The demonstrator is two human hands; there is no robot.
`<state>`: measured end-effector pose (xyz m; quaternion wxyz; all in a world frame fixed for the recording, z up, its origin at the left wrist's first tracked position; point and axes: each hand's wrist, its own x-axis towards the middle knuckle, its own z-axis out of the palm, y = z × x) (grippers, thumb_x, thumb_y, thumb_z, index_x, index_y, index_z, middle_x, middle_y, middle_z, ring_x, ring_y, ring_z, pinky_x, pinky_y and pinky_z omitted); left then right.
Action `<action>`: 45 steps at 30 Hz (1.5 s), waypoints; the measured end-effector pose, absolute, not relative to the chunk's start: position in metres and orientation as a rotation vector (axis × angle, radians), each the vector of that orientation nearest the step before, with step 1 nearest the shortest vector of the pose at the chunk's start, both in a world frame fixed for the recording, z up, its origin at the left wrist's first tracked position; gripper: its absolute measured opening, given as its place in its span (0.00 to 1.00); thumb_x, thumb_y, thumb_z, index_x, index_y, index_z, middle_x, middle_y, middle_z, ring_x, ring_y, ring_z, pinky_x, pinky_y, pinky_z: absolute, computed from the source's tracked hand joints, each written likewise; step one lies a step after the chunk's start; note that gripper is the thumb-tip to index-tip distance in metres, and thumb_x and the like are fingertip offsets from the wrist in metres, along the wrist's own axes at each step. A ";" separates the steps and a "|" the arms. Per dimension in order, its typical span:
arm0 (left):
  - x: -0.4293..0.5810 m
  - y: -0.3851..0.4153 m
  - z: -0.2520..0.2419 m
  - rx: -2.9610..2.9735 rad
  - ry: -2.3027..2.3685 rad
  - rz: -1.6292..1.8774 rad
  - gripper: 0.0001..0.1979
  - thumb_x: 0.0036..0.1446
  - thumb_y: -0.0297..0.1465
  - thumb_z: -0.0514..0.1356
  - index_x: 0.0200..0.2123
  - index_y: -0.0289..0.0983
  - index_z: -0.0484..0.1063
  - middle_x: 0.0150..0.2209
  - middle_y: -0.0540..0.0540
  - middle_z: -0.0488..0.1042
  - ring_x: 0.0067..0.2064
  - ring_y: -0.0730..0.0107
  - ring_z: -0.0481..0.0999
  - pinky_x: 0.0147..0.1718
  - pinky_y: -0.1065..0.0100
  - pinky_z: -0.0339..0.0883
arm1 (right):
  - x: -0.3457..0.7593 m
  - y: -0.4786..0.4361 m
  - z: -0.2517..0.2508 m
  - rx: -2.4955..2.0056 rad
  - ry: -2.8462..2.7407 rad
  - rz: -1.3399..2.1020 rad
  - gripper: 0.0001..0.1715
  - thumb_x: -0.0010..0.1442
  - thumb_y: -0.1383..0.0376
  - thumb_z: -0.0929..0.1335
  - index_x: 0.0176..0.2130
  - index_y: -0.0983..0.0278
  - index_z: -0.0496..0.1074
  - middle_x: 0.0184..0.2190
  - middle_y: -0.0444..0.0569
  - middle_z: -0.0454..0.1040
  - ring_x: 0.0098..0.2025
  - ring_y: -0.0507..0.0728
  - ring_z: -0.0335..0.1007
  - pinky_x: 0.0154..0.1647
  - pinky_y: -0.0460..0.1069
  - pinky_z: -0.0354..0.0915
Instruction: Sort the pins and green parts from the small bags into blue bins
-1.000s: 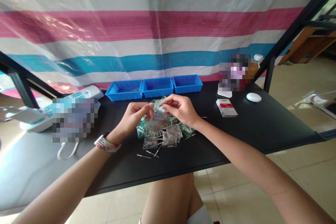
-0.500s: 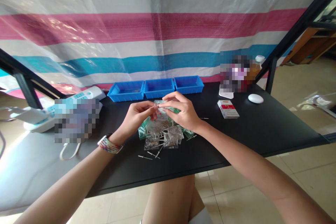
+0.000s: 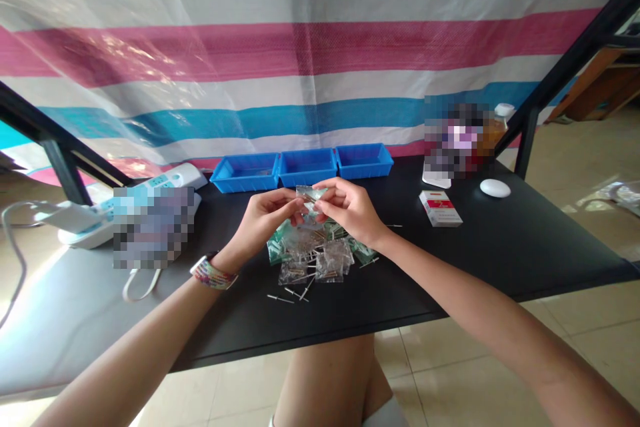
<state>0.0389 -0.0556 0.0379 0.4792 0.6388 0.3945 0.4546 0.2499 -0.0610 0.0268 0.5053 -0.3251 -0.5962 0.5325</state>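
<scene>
Between my two hands is a small clear plastic bag with thin metal pieces in it. My left hand pinches its left side, thumb against fingers. On the other side, my right hand grips it between thumb and fingertips. Below them lies a heap of small clear bags and green-tinted bags, mixed with loose metal pins that look like blind rivets. Several loose rivets lie on the black table in front of the heap.
Three blue bins stand in a row behind the hands. At left are a power strip and a blurred item with a strap. At right lie a red-and-white box, a white oval object and a bottle.
My right fingers have drawn back from over the bag and now pinch its right side, so more of the bag shows. The whole view has shifted slightly.
</scene>
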 end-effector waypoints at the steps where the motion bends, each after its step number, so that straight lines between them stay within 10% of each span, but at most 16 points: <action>1: 0.039 -0.056 0.038 1.558 0.956 1.108 0.16 0.57 0.43 0.73 0.35 0.35 0.83 0.27 0.45 0.80 0.27 0.67 0.78 0.30 0.68 0.72 | 0.250 -0.060 0.027 -0.790 -1.435 1.281 0.17 0.60 0.59 0.76 0.47 0.61 0.75 0.32 0.45 0.78 0.31 0.57 0.80 0.38 0.54 0.79; 18: 0.023 -0.032 0.034 1.110 1.009 1.463 0.15 0.51 0.36 0.74 0.39 0.36 0.78 0.35 0.48 0.81 0.27 0.75 0.79 0.29 0.72 0.72 | 0.272 -0.040 0.026 -0.963 -1.429 0.999 0.12 0.63 0.58 0.70 0.44 0.62 0.76 0.31 0.47 0.80 0.28 0.54 0.74 0.28 0.50 0.69; 34: -0.007 -0.007 0.023 0.780 1.023 1.688 0.16 0.53 0.37 0.73 0.40 0.38 0.74 0.42 0.45 0.81 0.36 0.72 0.83 0.35 0.72 0.74 | 0.271 -0.040 0.008 -1.035 -2.085 0.280 0.08 0.64 0.62 0.76 0.44 0.61 0.82 0.41 0.53 0.81 0.45 0.64 0.70 0.50 0.59 0.67; 45: 0.001 -0.015 0.030 0.850 1.047 1.597 0.11 0.49 0.36 0.68 0.34 0.38 0.71 0.29 0.52 0.74 0.26 0.75 0.74 0.27 0.74 0.70 | 0.264 -0.044 0.017 -0.914 -1.714 0.699 0.13 0.60 0.68 0.72 0.47 0.61 0.79 0.35 0.47 0.77 0.37 0.58 0.75 0.45 0.55 0.73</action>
